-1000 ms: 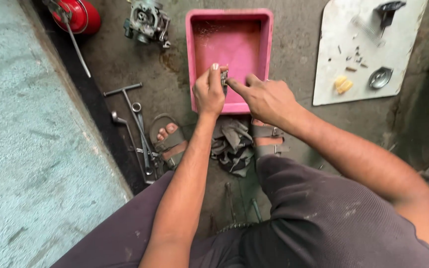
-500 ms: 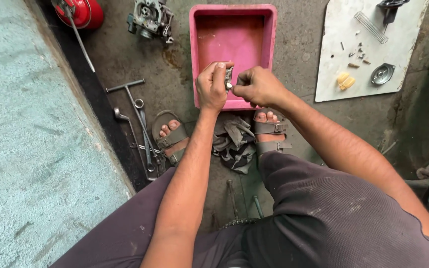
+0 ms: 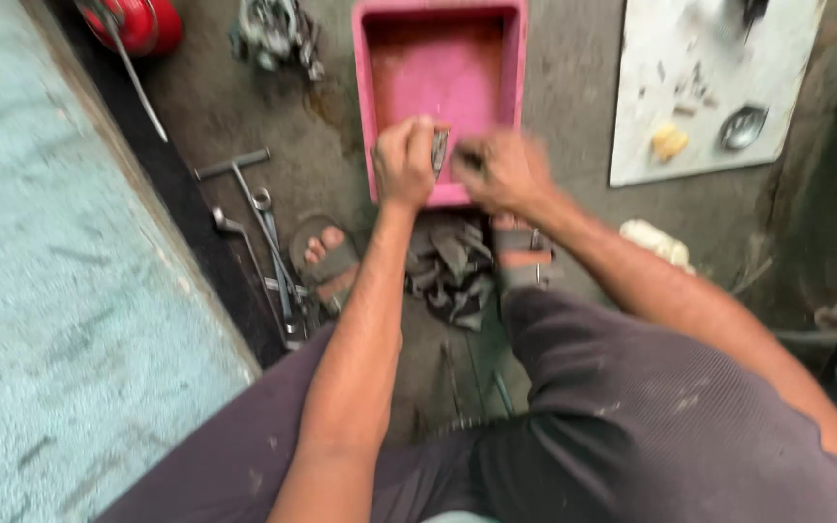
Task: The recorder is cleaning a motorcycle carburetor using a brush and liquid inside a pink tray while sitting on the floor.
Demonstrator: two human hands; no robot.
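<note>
The small grey metal part (image 3: 440, 150) sat pinched in the left hand (image 3: 405, 163), fingers curled tight round it, held upright just over the near rim of the pink rectangular plastic tray (image 3: 368, 107); the part looked dull, greasy and slim, w/ details too blurred to read. The right hand (image 3: 502, 170) was just beside it, fingers bunched narrow at the part's right side, prob. touching it, though motion blur made that hard to tell. Both hands hovered at the tray's front edge, approx. above the crumpled dark grey rag (image 3: 449, 266) lying on the stained concrete floor (image 3: 215, 107) between the two sandalled feet. Room to move: the tray's inside was open right behind the hands. To the left, the floor ran to a T-handle metal wrench (image 3: 234, 167) and a few spanners along a dark gap, then the raised pale green concrete slab (image 3: 41, 291). Far left top, a red metal canister (image 3: 142, 24); near it a grey engine part w/ hoses (image 3: 278, 34). To the right, well apart from the hands, a white flat board (image 3: 651, 145) carried small screws, a yellow lump and a shiny metal cap (image 3: 743, 126). A pale cloth (image 3: 656, 240) lay beside the right forearm.
</note>
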